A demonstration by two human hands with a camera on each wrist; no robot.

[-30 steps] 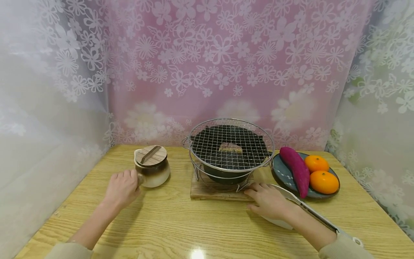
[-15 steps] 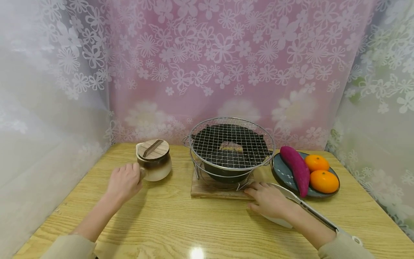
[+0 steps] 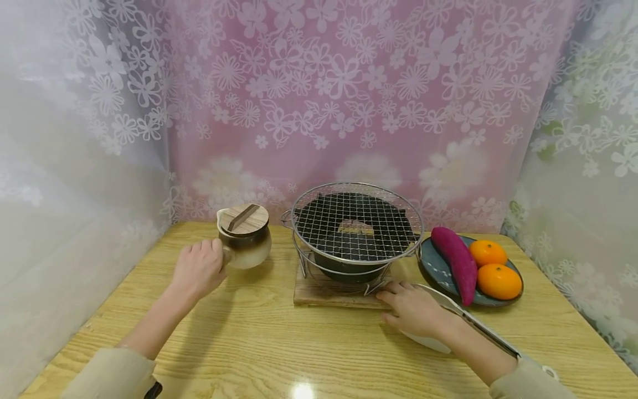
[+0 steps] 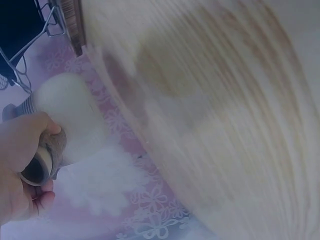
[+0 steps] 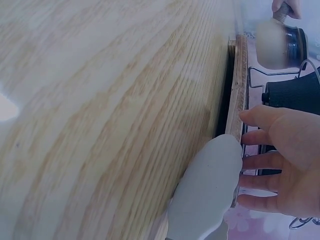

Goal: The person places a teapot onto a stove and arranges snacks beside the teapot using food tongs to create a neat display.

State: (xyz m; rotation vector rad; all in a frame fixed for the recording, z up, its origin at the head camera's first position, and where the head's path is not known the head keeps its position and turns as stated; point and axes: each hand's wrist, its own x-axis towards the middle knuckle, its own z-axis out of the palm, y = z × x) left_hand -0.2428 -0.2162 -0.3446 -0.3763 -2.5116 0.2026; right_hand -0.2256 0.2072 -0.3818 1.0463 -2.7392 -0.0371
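My left hand (image 3: 199, 269) grips the side handle of a teapot (image 3: 247, 249), cream below and dark brown above, with a round wooden lid. Both wrist views show the teapot (image 4: 75, 110) raised above the table, upright. The fingers of my left hand (image 4: 22, 160) curl around its hollow handle. My right hand (image 3: 416, 310) lies at the front right corner of a wooden board (image 3: 329, 299) under a black grill stove (image 3: 344, 271). In the right wrist view my right hand (image 5: 285, 160) has its fingers extended, fingertips at the board's edge and beside the white tip of the tongs (image 5: 205, 185).
A round wire mesh (image 3: 356, 221) tops the stove in a metal stand. A dark blue plate (image 3: 438, 271) at the right holds a purple sweet potato (image 3: 456, 263) and two oranges (image 3: 498, 281). Floral curtains (image 3: 349, 111) enclose the table (image 3: 279, 349) behind and at both sides.
My left hand has lifted the teapot off the table and carried it a little to the right, towards the stove. My right hand has stayed in place.
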